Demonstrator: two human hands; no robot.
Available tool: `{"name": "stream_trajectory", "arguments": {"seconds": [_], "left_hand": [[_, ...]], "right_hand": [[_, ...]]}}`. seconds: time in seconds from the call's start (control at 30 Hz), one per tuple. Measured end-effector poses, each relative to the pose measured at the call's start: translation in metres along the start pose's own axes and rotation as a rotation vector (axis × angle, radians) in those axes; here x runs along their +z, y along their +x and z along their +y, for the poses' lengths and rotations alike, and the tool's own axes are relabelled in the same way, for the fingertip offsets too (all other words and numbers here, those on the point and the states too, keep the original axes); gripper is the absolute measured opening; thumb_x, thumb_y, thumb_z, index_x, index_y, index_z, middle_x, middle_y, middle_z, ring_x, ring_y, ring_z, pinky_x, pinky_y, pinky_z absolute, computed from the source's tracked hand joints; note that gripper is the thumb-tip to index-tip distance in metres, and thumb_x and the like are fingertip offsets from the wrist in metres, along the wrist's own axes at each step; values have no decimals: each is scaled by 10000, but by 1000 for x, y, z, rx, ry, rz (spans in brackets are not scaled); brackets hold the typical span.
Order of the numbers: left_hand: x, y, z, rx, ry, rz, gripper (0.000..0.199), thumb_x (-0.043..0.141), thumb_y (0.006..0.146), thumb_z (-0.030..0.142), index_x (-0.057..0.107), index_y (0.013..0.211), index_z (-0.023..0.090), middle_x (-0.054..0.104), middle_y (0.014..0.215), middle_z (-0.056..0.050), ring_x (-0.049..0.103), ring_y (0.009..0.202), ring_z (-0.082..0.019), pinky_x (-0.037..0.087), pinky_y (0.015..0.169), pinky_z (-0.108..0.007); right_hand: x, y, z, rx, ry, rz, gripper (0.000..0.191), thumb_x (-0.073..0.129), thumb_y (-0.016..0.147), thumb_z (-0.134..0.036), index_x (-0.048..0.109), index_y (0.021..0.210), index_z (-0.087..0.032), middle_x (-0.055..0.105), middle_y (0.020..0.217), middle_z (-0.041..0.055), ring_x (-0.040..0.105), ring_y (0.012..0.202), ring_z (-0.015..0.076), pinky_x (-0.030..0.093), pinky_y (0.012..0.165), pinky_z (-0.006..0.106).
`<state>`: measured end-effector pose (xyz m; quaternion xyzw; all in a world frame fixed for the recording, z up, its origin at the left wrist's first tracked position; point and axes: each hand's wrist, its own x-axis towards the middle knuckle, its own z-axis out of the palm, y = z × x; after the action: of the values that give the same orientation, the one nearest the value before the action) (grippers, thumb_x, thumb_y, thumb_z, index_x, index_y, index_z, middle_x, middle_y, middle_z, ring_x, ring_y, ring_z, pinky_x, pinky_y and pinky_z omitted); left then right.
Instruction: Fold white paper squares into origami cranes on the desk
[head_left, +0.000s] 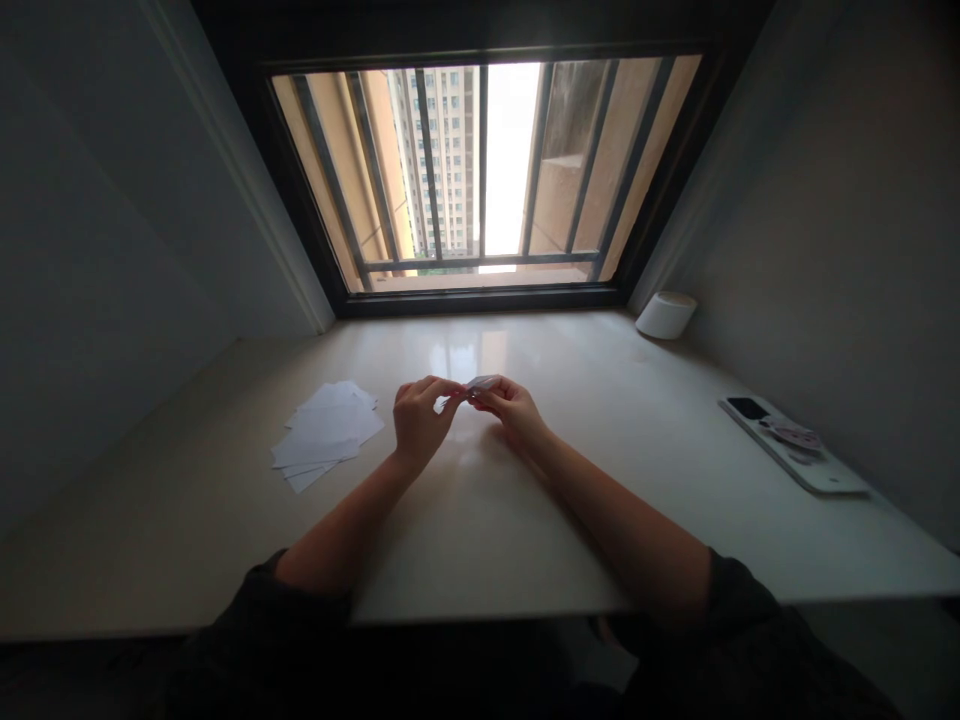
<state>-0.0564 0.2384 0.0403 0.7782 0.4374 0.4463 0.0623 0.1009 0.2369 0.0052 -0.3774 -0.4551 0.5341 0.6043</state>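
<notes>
Upper centre of frame: barred window (480, 170), tall apt block (442, 150) outside it, strip of bright sky just beside. Grey walls (825, 220) run down both sides. On my cream stone counter (645, 400), left of centre: loose overlapping white paper sheets (326, 435), can't count them. Upper R, against the wall: 1 white cylinder (666, 315), not sure what. Far R: white tray (795, 450) w/ 1 black phone (748, 408) + 1 small patterned item (789, 434) on it.
</notes>
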Motion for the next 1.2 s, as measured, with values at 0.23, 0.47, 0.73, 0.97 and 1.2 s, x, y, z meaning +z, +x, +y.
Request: {"name": "stream_trajectory", "arguments": {"seconds": [0.23,0.47,0.73,0.97,1.2], "left_hand": [[7,-1,-2,-174,-247,-60,170,599,795,376,638,793,211,673,826,-30,608,798,-177,430,747,-297],[19,-2,-15,-446,-601,-199,377,670,705,455,649,935,157,688,709,-56,639,694,-187,471,657,-289],[12,-5,-12,-433,-425,-265,350,675,666,498,706,823,186,705,729,-54,632,676,-191,432,599,-268],[15,-6,-8,-426,-463,-371,349,659,662,515,702,750,180,693,678,-44,627,654,-188,410,567,-253],[16,-6,-4,-542,-666,-467,386,664,667,514,683,797,150,711,789,-81,637,716,-196,414,557,-244]], "right_hand": [[-2,-1,-4,-43,0,-28,321,760,613,-394,647,855,-217,681,743,12,592,657,144,472,679,301],[0,-1,-8,-52,-42,-48,252,731,642,-375,712,825,-201,696,939,54,549,665,130,422,635,281],[-2,-1,-1,-17,-155,35,287,733,637,-405,735,822,-186,704,781,48,550,653,148,415,642,295],[-4,0,0,-66,-262,27,268,721,644,-405,738,777,-172,695,845,72,602,739,186,451,690,314],[-7,0,-11,37,-221,-61,287,744,603,-408,728,752,-163,705,806,58,584,677,154,431,661,287]]}}
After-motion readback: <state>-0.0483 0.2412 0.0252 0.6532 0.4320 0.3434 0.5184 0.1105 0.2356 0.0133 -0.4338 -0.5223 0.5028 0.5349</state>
